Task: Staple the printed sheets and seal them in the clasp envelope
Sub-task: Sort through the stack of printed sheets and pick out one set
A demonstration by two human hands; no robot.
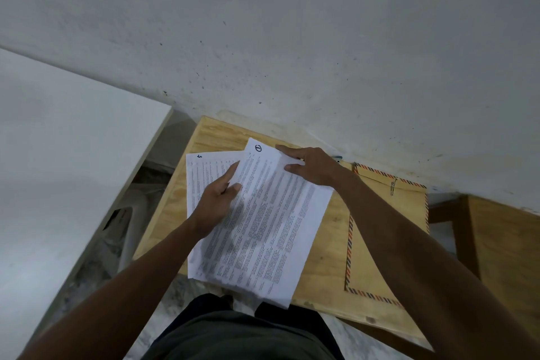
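Evidently stage: sheets being squared for stapling.
Left hand (217,199): gripped top sheet (271,219), lifting it over lower sheet (195,178).
Right hand (314,166): fingers flat, steadying its top edge.
Clasp envelope (388,231): waited alongside on bench (324,242).

Bare room, plywood table (321,245), scuffed wall (292,38)

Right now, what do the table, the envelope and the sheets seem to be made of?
Table: likely plywood, unfinished, with pale grain and knots.
Envelope: brown kraft paper, matte, striped border, metal clasp.
Sheets: thin white printer paper, matte, printed text.
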